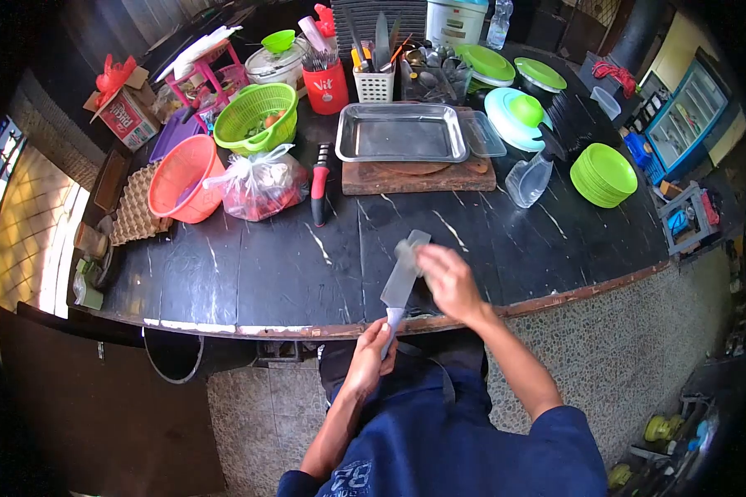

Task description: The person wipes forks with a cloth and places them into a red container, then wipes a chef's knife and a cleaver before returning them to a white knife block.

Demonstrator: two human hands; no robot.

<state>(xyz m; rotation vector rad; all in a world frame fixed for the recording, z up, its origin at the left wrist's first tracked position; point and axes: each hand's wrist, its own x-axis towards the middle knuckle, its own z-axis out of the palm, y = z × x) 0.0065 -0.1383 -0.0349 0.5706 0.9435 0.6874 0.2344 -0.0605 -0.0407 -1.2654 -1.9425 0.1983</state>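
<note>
A cleaver [399, 282] with a wide flat blade and a pale greyish handle points away from me over the front of the table. My left hand [371, 354] is wrapped round its handle, close to the table edge. Pinched in my right hand [449, 282] is a pale, crumpled tissue [406, 248], pressed against the blade near its far end. A red and black knife sharpener [319, 184] lies on the table ahead, to the left of the blade.
A steel tray [402, 132] rests on a wooden board [419, 176] at the back. Left of it are a plastic bag of red items [265, 186], an orange basket [186, 179] and a green basket [257, 118]. Green plates [603, 175] and a clear bottle [529, 178] are right.
</note>
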